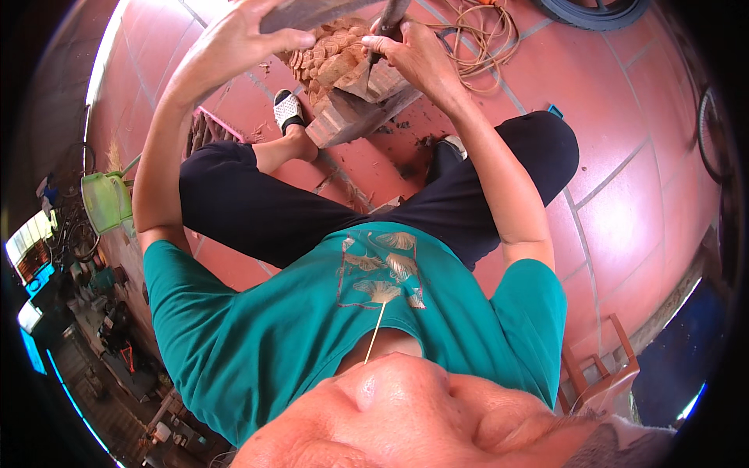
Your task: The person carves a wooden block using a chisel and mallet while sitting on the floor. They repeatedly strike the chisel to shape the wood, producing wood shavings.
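Near the top edge lies a carved piece of brown wood (331,54), its surface cut into overlapping scale-like shapes. My right hand (421,62) is closed around a dark tool (392,15) with a thick shaft, which narrows downward beside the carving. Its exact kind is hard to make out. My left hand (242,43) curves over the far left side of the carving, thumb stretched toward the scales and apart from the fingers. The picture's upper edge cuts off its fingertips. A greyish length of wood (312,13) passes between that thumb and the fingers.
Below the carving sits a squared wooden block (355,117), between my feet on the red tiled floor (624,187). A coiled tan cord (480,47) lies at far right, near a dark wheel (597,12). A green plastic container (107,201) stands left; a brown chair (608,374) is lower right.
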`<state>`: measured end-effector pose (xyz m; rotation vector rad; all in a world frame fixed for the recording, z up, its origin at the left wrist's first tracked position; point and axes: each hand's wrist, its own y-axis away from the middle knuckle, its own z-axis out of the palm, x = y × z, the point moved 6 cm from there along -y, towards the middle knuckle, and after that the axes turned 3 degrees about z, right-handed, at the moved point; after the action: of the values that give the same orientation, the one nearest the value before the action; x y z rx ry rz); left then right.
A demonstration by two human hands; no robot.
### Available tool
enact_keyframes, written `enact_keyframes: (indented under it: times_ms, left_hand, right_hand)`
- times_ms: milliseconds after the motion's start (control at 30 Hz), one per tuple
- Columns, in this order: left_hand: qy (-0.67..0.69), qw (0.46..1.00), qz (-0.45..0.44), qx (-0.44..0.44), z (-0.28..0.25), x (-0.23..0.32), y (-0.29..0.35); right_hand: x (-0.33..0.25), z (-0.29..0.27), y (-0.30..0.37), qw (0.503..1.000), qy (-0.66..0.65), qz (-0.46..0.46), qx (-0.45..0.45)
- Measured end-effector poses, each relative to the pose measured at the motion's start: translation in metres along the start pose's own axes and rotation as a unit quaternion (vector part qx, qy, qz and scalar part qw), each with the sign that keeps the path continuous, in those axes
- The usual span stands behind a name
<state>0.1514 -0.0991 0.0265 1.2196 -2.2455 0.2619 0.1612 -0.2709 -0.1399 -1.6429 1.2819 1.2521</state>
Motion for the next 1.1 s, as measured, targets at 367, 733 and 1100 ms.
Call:
enact_keyframes:
  times_ms: [367,733,1100]
  left_hand:
    - [0.231,0.958,0.064,0.159,-0.016,0.01,0.0]
    - [0.302,0.892,0.29,0.169,-0.043,0.048,0.003]
    - [0.174,0.95,0.159,0.203,-0.027,0.031,-0.006]
  right_hand:
    - [0.004,-0.007,0.018,0.989,-0.144,-0.033,0.015]
    - [-0.001,-0.002,0.02,0.995,-0.09,-0.022,-0.031]
    - [-0.001,-0.009,0.02,0.996,-0.073,-0.042,0.013]
